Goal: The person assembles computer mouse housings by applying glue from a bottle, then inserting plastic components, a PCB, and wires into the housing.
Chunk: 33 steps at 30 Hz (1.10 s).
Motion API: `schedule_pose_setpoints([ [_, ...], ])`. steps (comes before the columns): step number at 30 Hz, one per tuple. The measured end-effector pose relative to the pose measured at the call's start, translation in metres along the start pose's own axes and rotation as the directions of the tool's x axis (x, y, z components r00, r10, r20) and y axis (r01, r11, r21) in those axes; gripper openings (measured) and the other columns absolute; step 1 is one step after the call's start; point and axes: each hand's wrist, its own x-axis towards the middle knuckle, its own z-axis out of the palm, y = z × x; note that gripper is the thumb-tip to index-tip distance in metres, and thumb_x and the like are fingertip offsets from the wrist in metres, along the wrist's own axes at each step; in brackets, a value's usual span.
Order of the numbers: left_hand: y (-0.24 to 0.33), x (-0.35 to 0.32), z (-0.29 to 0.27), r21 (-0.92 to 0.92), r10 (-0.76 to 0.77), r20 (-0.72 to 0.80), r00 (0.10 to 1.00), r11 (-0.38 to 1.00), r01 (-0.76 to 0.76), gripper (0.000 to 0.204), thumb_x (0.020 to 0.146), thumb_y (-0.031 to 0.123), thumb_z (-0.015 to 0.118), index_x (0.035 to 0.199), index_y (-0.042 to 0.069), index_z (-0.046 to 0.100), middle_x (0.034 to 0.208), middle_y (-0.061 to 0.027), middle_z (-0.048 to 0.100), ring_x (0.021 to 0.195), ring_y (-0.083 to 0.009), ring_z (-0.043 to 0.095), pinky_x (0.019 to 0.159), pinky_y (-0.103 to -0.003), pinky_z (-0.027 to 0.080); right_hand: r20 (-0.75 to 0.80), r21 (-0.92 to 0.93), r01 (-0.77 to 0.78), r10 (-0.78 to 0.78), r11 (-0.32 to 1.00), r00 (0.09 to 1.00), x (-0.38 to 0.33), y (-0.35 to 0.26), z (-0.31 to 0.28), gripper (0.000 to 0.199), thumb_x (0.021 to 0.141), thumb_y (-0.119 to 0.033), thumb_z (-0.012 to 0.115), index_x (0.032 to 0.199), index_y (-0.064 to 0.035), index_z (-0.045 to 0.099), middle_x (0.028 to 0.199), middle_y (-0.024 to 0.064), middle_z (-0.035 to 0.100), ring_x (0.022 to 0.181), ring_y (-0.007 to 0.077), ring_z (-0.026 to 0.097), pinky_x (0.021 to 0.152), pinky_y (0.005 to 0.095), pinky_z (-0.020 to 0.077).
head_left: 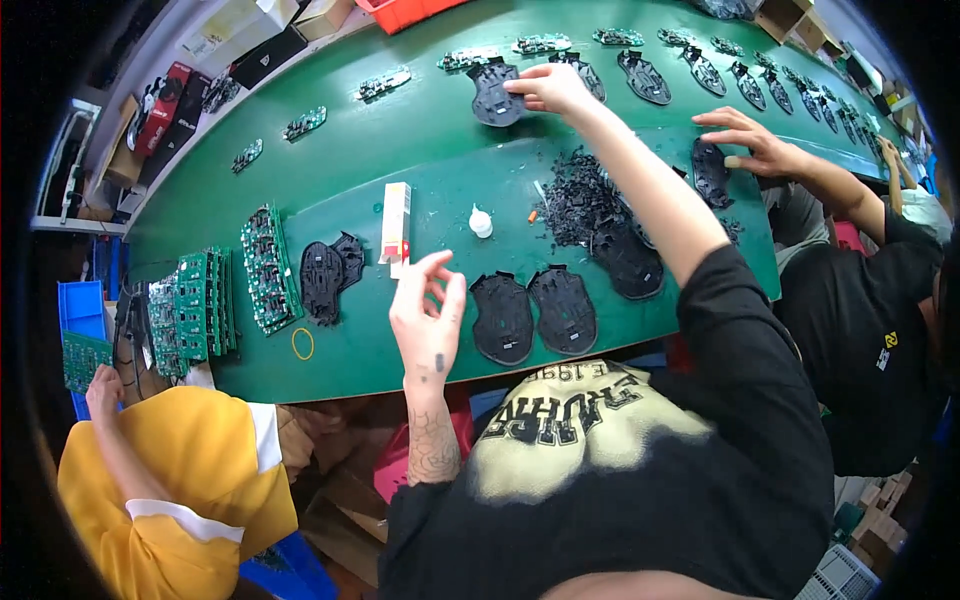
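A long white and red box (pixel 396 226) lies mid-table. Red and black boxes (pixel 175 105) sit far left.

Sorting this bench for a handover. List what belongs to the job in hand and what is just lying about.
In hand:
right hand on a black shell
left hand, empty, fingers apart
two black shells at the bench edge
heap of black bits

Lying about:
white bottle
slim box
yellow rubber band
green circuit boards

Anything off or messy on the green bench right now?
Yes: a loose heap of small black plastic bits is scattered mid-bench, spilling against a black shell. A lone yellow rubber band lies near the front edge. Elsewhere, the parts sit in rows.
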Motion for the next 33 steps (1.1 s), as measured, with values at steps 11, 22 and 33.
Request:
schedule_pose_setpoints([
  [11,-0.012,-0.018,0.008,0.368,0.096,0.231,0.968,0.912,-0.178,0.038,0.075,0.016,0.070,0.108,0.003,0.058,0.098,-0.0108,0.054,0.091,-0.0272,0.053,0.081,-0.035,0.044,-0.036,-0.836,0.190,-0.397,0.515,0.917,0.044,0.006,0.023,0.048,0.062,-0.046,0.077,0.053,-0.0005,0.063,0.053,0.0058,0.063,0.054,0.0196,0.064,0.063,0.0291,0.0533],
  [22,-0.021,-0.021,0.000,0.023,-0.032,0.152,0.988,0.999,0.029,0.034,0.073,0.007,0.072,0.105,0.005,0.059,0.094,-0.0061,0.061,0.068,-0.0106,0.054,0.058,-0.021,0.041,0.336,-0.721,0.316,-0.088,0.617,0.938,-0.044,-0.046,-0.062,0.040,0.069,-0.041,0.073,0.061,-0.0036,0.063,0.055,0.0053,0.060,0.049,0.0136,0.059,0.053,0.0301,0.0500],
  [33,-0.024,-0.020,0.004,-0.600,-0.154,0.118,0.981,0.776,0.194,0.031,0.082,0.001,0.064,0.110,-0.002,0.052,0.095,-0.0032,0.057,0.078,-0.0057,0.052,0.066,-0.017,0.044,0.207,-0.854,0.257,-0.157,0.452,0.966,-0.102,0.009,-0.084,0.016,0.065,-0.016,0.072,0.075,-0.0041,0.069,0.072,0.0122,0.066,0.070,0.0243,0.065,0.067,0.0343,0.0517],
])
